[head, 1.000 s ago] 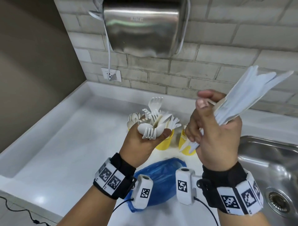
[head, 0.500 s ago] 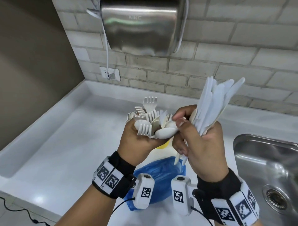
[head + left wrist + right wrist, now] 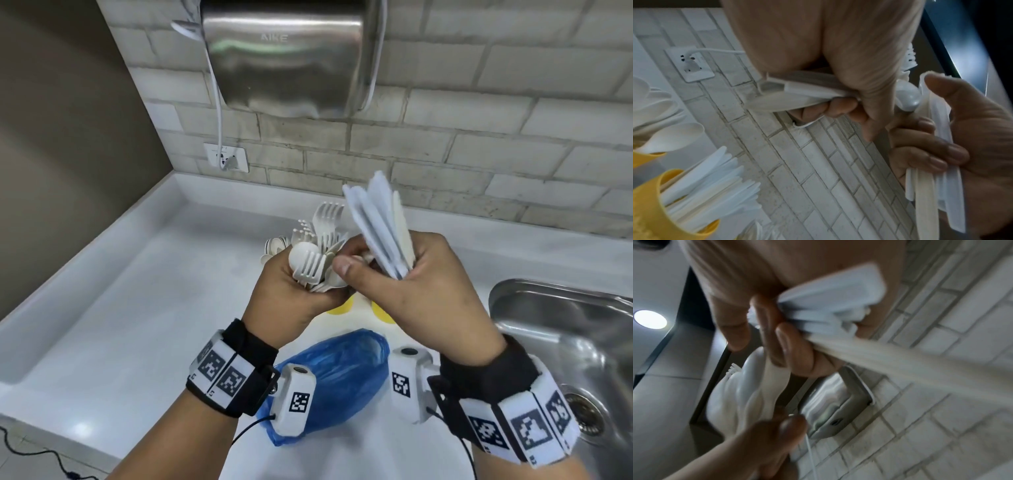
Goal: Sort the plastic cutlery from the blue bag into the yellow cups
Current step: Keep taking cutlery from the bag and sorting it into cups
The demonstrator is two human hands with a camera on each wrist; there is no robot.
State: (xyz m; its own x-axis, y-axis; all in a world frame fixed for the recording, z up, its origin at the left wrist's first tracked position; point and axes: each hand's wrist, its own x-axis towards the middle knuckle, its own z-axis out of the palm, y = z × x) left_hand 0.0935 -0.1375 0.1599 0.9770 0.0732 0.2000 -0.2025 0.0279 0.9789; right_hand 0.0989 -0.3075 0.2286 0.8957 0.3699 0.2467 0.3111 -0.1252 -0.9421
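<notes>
My left hand (image 3: 301, 291) grips a mixed bunch of white plastic forks and spoons (image 3: 313, 260) by the handles, heads up. My right hand (image 3: 394, 270) grips a bundle of white knives (image 3: 376, 219), blades up and leaning left; its thumb and forefinger touch the left bunch. Both hands hover over the yellow cups (image 3: 382, 311), mostly hidden behind them. In the left wrist view one yellow cup (image 3: 649, 206) holds knives (image 3: 715, 183) and another cup (image 3: 643, 158) holds spoons (image 3: 668, 136). The blue bag (image 3: 339, 377) lies crumpled on the counter below my wrists.
A steel sink (image 3: 565, 329) is sunk into the white counter (image 3: 137, 325) at the right. A steel hand dryer (image 3: 291, 54) hangs on the brick wall above, its cord plugged into a socket (image 3: 226, 157). A raised rim runs along the counter's left side.
My right hand has carried the knife bundle left until it meets the left hand's bunch. The blades swung from pointing right to upright. The left hand barely moved.
</notes>
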